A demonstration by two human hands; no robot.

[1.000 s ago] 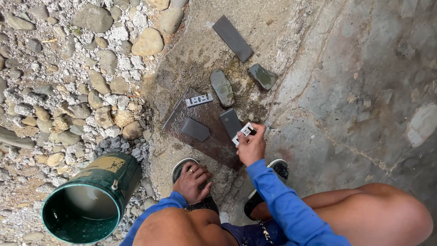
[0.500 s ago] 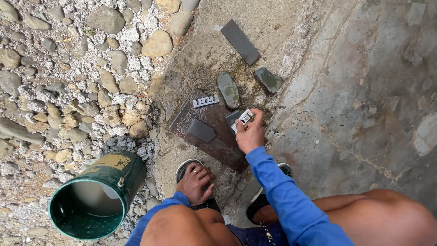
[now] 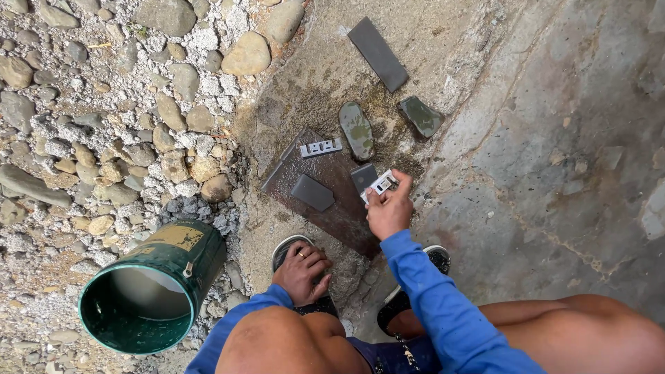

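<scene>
Fingers of right hand (image 3: 389,211) pinch a metal blade (image 3: 379,185) (part hidden); left hand (image 3: 302,271) rests spread

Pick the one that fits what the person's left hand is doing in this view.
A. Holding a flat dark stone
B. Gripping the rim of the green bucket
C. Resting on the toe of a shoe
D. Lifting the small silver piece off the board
C: the left hand lies flat over the toe of the shoe, apart from the green bucket.
</scene>
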